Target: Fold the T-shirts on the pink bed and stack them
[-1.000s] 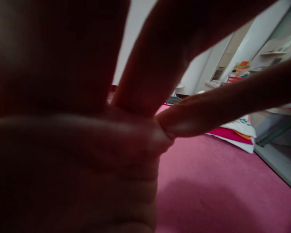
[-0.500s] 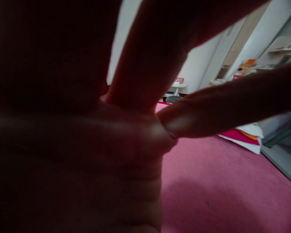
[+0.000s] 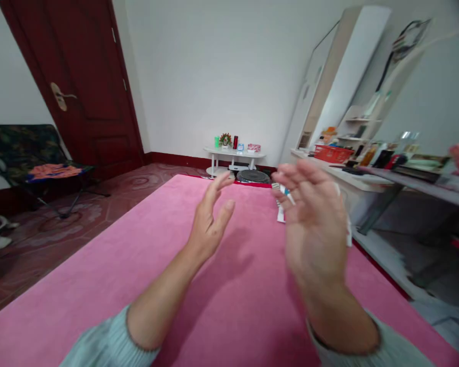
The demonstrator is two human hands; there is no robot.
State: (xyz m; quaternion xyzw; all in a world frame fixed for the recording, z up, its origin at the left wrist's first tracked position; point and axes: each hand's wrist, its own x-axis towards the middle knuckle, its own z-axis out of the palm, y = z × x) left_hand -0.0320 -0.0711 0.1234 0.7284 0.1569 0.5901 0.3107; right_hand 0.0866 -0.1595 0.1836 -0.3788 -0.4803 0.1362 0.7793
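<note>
Both hands are raised above a large pink covered surface [image 3: 137, 244], apart from each other and holding nothing. My left hand [image 3: 210, 224] is left of the middle, its thumb apart from the outstretched fingers. My right hand [image 3: 313, 224] is raised higher, palm turned partly inward, fingers stretched and slightly blurred by motion. Behind it, at the right edge of the pink surface, lies a white thing with coloured parts [image 3: 280, 214], mostly hidden by the hand. Light grey-green sleeves [image 3: 110, 339] cover both forearms.
A low white table [image 3: 233, 151] with a small plant, cups and boxes stands by the far wall, a round dark object [image 3: 253, 176] before it. A counter on the right carries a red basket [image 3: 333, 153] and bottles. At left are a folding chair [image 3: 23, 148] and dark red door [image 3: 61, 56].
A hand that covered most of the view at close range has moved away. Both hands now show in front, open over the pink surface, and the room is visible.
</note>
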